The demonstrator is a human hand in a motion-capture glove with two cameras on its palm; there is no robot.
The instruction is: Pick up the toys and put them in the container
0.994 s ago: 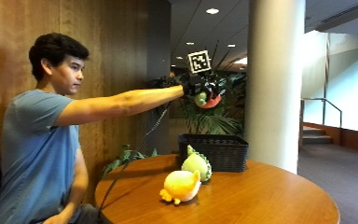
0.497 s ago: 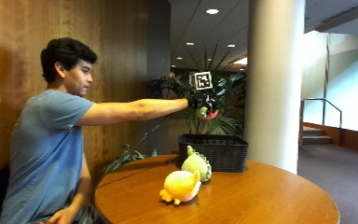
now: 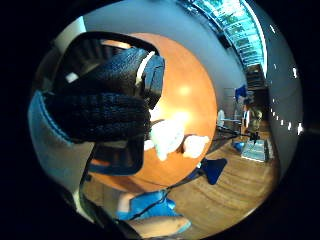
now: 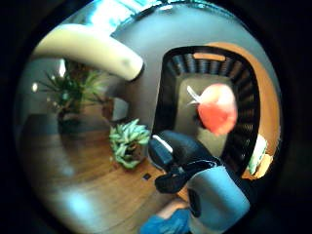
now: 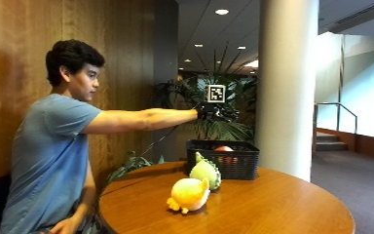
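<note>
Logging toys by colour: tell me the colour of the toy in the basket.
Red toy inside the black basket; clearest in the thumb side palm view.

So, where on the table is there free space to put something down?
The round table is bare from the yellow toy and green toy across to its far rim. It is crowded near the black basket, where the green toy sits close.

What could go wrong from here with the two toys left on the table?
The green toy sits right against the black basket, so reaching for it may nudge the basket. The yellow toy lies near the table edge and could get knocked off. The right hand hangs high above the basket, empty.
</note>
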